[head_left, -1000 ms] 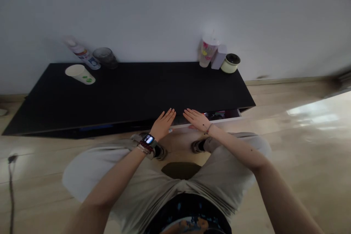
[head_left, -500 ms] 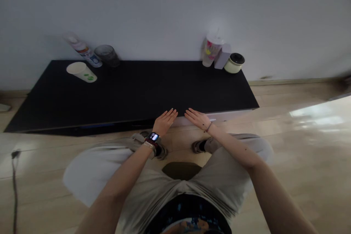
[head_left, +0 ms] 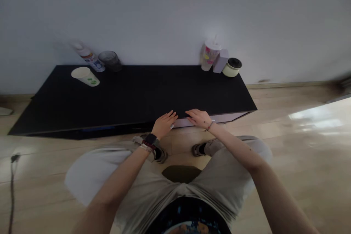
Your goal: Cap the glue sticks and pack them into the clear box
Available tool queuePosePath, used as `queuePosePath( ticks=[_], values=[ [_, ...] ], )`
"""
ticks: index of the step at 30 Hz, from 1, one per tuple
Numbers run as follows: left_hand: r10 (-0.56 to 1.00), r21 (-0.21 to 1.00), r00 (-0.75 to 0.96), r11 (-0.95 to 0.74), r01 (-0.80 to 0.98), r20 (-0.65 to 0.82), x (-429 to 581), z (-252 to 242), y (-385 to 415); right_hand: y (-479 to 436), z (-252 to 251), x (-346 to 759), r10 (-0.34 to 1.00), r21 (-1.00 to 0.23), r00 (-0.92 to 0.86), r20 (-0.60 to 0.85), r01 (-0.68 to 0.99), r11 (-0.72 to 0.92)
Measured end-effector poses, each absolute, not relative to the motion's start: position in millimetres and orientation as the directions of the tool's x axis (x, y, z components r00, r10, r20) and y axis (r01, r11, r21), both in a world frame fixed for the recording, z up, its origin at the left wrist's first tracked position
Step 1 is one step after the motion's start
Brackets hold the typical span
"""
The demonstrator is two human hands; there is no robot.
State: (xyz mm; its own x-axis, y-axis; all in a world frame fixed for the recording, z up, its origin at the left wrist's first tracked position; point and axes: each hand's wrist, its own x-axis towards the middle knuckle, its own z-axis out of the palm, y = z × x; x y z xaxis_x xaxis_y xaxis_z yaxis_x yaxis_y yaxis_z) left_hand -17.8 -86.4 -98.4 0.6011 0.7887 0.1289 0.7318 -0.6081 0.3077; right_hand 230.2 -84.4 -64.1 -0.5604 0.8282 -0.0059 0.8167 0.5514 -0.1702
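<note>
My left hand (head_left: 164, 124) and my right hand (head_left: 199, 118) lie flat and open at the front edge of a low black cabinet (head_left: 137, 95), holding nothing. Both rest against or just above a white drawer front (head_left: 219, 118), and the right hand is closer to it. The drawer sits shut, with its inside hidden. A smartwatch (head_left: 150, 139) is on my left wrist, and a thin bracelet (head_left: 210, 125) circles my right wrist.
On the cabinet top stand a lying paper cup (head_left: 85, 76), a spray bottle (head_left: 89, 59), a glass tumbler (head_left: 110, 60), a lidded plastic cup (head_left: 211, 55), a lilac box (head_left: 220, 60) and a cream lidded jar (head_left: 231, 67). A white wall rises behind; wood floor surrounds it.
The white drawer, slightly open with its contents showing a second ago, now sits shut. My hands have stayed at its front edge, with the fingers drawn slightly closer to it.
</note>
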Motion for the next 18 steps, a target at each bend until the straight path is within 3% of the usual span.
queuePosePath(
  ticks=[3, 5, 7, 9, 11, 13, 15, 18],
  values=[
    [0.839, 0.433, 0.544, -0.497, 0.752, 0.018, -24, -70, -81, -76, -33, 232, 0.908, -0.164, -0.401, -0.118, 0.910, 0.380],
    [0.796, 0.561, 0.585, -0.416, 0.715, -0.155, -32, -51, -76, -71, -12, 235, 0.882, -0.143, -0.355, -0.309, 0.935, 0.326],
    [0.597, 0.738, 0.732, -0.321, 0.594, -0.330, -41, -29, -71, -66, 9, 241, 0.699, -0.262, -0.422, -0.578, 0.907, 0.331],
    [0.352, 0.899, 0.868, -0.135, 0.417, -0.350, -49, -5, -66, -63, 30, 246, 0.401, -0.567, -0.627, -0.668, 0.778, 0.271],
    [0.320, 0.977, 0.924, 0.103, 0.187, -0.211, -54, 18, -61, -60, 48, 251, 0.270, -0.865, -0.854, -0.445, 0.488, 0.116],
    [0.510, 0.947, 0.860, 0.264, -0.182, 0.023, -55, 38, -54, -56, 61, 252, 0.395, -0.995, -0.914, -0.094, 0.099, -0.007],
    [0.750, 0.789, 0.632, 0.263, -0.556, 0.195, -53, 49, -44, -50, 66, 248, 0.630, -0.971, -0.762, 0.149, -0.234, -0.054],
    [0.956, 0.511, 0.219, 0.091, -0.855, 0.196, -43, 47, -31, -41, 55, 235, 0.910, -0.871, -0.375, 0.175, -0.490, -0.035]
  ],
)
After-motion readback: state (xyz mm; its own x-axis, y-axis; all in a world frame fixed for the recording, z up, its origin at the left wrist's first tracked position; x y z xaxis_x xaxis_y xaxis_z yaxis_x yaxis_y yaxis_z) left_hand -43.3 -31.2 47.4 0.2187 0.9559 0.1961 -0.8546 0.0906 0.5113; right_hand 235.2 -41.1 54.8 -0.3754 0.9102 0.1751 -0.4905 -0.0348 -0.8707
